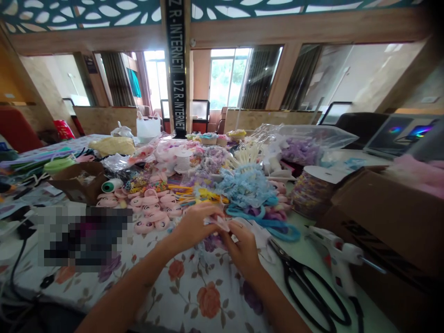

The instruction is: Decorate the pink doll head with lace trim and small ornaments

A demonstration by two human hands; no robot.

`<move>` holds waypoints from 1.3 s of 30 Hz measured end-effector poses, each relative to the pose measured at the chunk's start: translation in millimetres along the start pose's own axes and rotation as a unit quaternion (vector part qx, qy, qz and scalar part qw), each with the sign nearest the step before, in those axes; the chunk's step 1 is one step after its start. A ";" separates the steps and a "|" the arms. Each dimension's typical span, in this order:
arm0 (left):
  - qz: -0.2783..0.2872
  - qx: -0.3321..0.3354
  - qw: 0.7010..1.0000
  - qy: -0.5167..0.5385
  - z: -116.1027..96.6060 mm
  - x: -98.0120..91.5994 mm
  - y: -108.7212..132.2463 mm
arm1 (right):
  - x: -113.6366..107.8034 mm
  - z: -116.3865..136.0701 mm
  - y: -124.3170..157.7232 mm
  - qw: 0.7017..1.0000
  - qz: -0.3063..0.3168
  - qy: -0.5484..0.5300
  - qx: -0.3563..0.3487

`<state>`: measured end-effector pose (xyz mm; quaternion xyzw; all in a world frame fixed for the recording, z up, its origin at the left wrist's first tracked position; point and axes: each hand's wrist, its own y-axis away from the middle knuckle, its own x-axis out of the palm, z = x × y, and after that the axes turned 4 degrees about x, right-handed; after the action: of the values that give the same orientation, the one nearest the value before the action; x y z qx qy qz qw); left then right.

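Pink-white trim piece sits pinched between your two hands, just above the flower-print desk and right in front of the heap of craft stock. Your left hand comes in from the left with its fingers curled over the piece's left end; your right hand meets it from the right, thumb and forefinger closed on the other end. Both grips are shut small, fingertip to fingertip, and the piece spans the short gap between them. Its long axis looks to run roughly left to right across your view, tilting slightly down toward the right hand, though most of it is hidden by your fingers and its exact shape is too blurred to tell. Neither hand is clearly nearer: the piece lies at the meeting point of both, with the left hand covering more of it from above.

Just beyond your knuckles lie blue loops of cord and a pale blue lace bundle. Pink doll-face pieces spread out to the left of your left hand. To the right of your right wrist, black scissors lie on the desk with their tips pointing toward your hands, and a white glue gun rests beside them, near a brown cardboard box.
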<state>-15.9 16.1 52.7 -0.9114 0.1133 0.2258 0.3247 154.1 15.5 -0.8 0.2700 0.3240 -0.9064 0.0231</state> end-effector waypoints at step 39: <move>0.009 -0.034 0.972 -0.234 120.0 -5.1 -193.6 | 8.4 -9.7 4.3 0.992 -0.008 0.118 -0.038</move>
<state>7.4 241.4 77.4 -0.8427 0.0344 0.4397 0.3088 152.4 19.0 -13.8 0.3712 0.3613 -0.8553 -0.0124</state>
